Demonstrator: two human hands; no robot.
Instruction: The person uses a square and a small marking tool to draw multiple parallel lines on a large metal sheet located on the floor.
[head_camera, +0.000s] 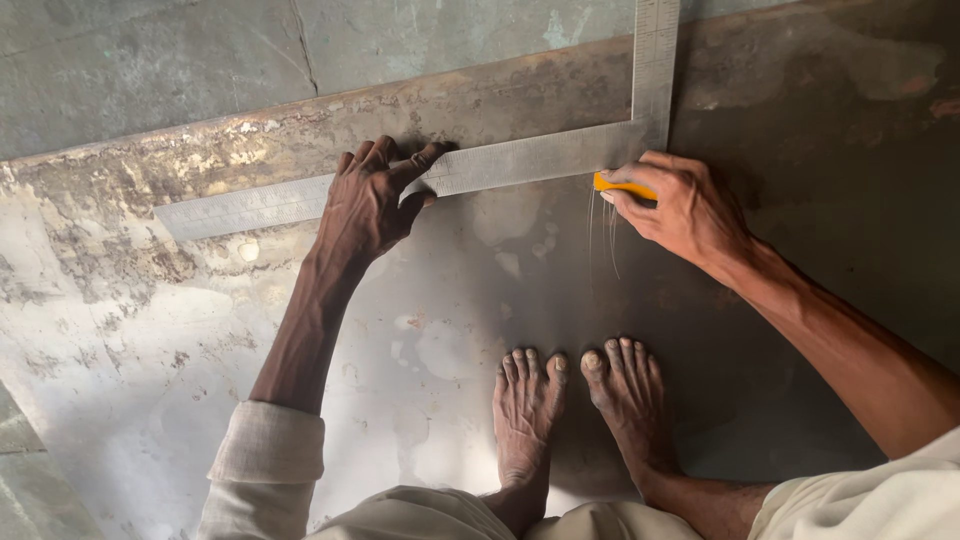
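Yellow marker (622, 186), mostly hidden in right hand (680, 205)

We see the square ruler (440, 172) lying flat on the metal sheet (480, 270), its long arm running left, its short arm rising at the right. Our left hand (368, 200) rests on the long arm; our right hand (680, 205) sits just below the corner, our feet (575, 405) nearer us on the sheet.

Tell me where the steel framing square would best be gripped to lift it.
Probably the long arm of the steel framing square, pinched across its narrow width from above, right of the left hand. It lies flat on the metal sheet, so an edge must be tipped up first; the right hand crowds the corner.
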